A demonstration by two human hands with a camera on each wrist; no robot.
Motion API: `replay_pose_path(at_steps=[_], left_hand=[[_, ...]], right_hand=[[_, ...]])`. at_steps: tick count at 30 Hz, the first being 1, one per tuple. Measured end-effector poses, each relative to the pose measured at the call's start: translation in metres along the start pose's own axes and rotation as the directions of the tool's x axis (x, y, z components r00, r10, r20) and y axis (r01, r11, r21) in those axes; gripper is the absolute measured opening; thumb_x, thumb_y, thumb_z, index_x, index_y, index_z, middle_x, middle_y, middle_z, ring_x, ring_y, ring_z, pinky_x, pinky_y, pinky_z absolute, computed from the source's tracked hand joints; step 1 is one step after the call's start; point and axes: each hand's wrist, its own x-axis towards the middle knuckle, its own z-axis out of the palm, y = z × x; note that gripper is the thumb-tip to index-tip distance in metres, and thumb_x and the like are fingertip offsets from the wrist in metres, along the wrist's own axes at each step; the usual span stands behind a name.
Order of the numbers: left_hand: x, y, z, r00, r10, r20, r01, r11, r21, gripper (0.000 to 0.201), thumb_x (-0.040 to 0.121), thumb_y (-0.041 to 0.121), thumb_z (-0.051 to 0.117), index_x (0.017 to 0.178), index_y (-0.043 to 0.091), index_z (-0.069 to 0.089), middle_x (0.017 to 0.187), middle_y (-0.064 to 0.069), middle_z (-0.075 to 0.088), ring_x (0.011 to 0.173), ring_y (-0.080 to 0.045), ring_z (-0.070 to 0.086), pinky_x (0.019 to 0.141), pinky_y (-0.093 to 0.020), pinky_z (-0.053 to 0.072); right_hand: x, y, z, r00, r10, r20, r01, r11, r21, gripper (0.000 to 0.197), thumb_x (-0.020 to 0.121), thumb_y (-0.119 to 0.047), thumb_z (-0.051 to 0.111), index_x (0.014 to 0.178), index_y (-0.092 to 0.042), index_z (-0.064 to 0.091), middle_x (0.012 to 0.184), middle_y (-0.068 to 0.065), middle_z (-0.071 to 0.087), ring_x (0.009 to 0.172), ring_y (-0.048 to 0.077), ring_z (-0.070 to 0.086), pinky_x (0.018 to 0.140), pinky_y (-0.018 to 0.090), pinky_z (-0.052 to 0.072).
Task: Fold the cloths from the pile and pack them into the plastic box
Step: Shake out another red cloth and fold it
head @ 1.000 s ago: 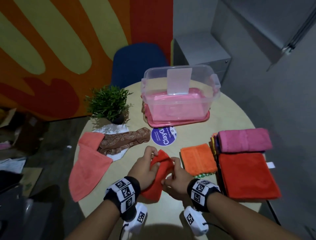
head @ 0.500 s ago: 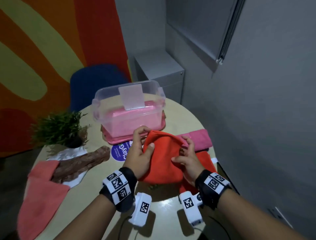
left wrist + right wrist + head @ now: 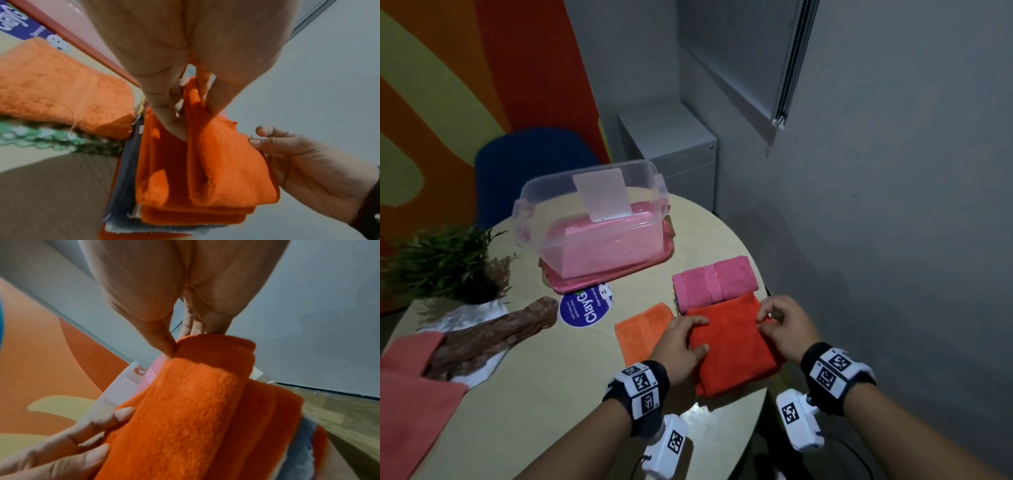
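A folded red-orange cloth (image 3: 729, 346) (image 3: 216, 162) (image 3: 185, 402) lies on top of a stack of folded cloths at the table's right edge. My left hand (image 3: 683, 342) (image 3: 179, 113) pinches its left edge between thumb and fingers. On the right, my right hand (image 3: 779, 320) (image 3: 179, 344) pinches the far corner. A folded pink towel (image 3: 714, 279) lies just beyond it on the same stack. The clear plastic box (image 3: 589, 222) stands at the back of the table on its pink lid. The unfolded pile, a salmon cloth (image 3: 410, 380) and a brown patterned one (image 3: 496, 335), is at the left.
A folded light-orange cloth (image 3: 642, 330) lies left of the stack. A potted plant (image 3: 445, 263) stands at the left, a round blue sticker (image 3: 585, 308) mid-table. A blue chair (image 3: 530, 161) and a grey cabinet (image 3: 671, 144) stand behind. The table's right edge (image 3: 753, 260) runs beside the stack, near the grey wall.
The red-orange cloth went from being held up mid-table to lying on the right stack. Both hands moved right with it, and the view turned right.
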Motion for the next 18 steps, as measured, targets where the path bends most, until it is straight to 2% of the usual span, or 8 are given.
replay_pose_path(at_steps=[2,6,10,14,16,18], left_hand=[[0.002,-0.005,0.002,0.998,-0.043,0.039,0.042,0.999,0.017,0.055,0.087,0.011,0.071,0.136,0.025,0.05,0.135,0.0,0.041,0.126,-0.016,0.044,0.109,-0.023,0.034],[0.003,-0.009,0.004,0.996,-0.065,0.058,0.061,0.996,0.07,0.069,0.084,0.009,0.073,0.144,0.025,0.042,0.144,-0.002,0.033,0.129,-0.016,0.039,0.106,-0.017,0.028],[0.008,-0.008,0.004,0.996,-0.089,0.018,0.087,0.992,0.09,0.07,0.084,0.003,0.068,0.146,0.023,0.041,0.152,-0.004,0.025,0.139,-0.02,0.032,0.106,-0.012,0.021],[0.01,-0.006,0.004,0.995,-0.103,0.002,0.103,0.987,0.122,0.071,0.083,-0.001,0.062,0.147,0.021,0.041,0.156,-0.007,0.021,0.143,-0.022,0.028,0.106,-0.011,0.017],[0.008,-0.005,0.005,0.994,-0.106,-0.001,0.106,0.985,0.139,0.07,0.084,0.002,0.062,0.147,0.022,0.04,0.155,-0.006,0.019,0.142,-0.023,0.03,0.106,-0.013,0.02],[0.004,-0.005,0.007,0.995,-0.09,-0.047,0.096,0.984,0.152,0.063,0.086,0.01,0.063,0.144,0.024,0.042,0.152,-0.003,0.017,0.139,-0.022,0.032,0.107,-0.015,0.024]], right_hand=[[0.001,0.007,0.005,1.0,-0.01,0.013,0.01,0.998,-0.054,0.041,0.075,0.007,0.074,0.067,-0.032,0.066,0.102,-0.008,0.058,0.095,-0.003,0.057,0.087,0.014,0.039],[0.004,0.014,0.009,0.999,0.019,0.047,-0.013,0.992,-0.125,0.035,0.081,0.0,0.074,0.076,-0.034,0.07,0.111,-0.013,0.051,0.104,0.006,0.056,0.097,0.021,0.04],[0.002,0.014,0.007,0.997,0.036,0.075,-0.021,0.98,-0.198,0.028,0.083,-0.005,0.074,0.08,-0.032,0.067,0.113,-0.01,0.046,0.1,0.006,0.055,0.096,0.022,0.042],[0.0,0.012,0.008,0.996,0.02,0.083,-0.002,0.976,-0.217,0.015,0.083,-0.008,0.076,0.09,-0.02,0.073,0.116,-0.005,0.046,0.096,-0.001,0.051,0.1,0.025,0.044],[-0.001,0.012,0.009,0.997,-0.004,0.082,0.024,0.969,-0.247,0.016,0.084,-0.011,0.075,0.099,-0.016,0.073,0.12,-0.004,0.043,0.1,0.003,0.05,0.104,0.026,0.043],[-0.003,0.013,0.01,0.995,-0.055,0.086,0.079,0.949,-0.306,0.024,0.086,-0.018,0.072,0.109,-0.019,0.071,0.126,-0.006,0.04,0.112,0.006,0.045,0.107,0.027,0.039]])
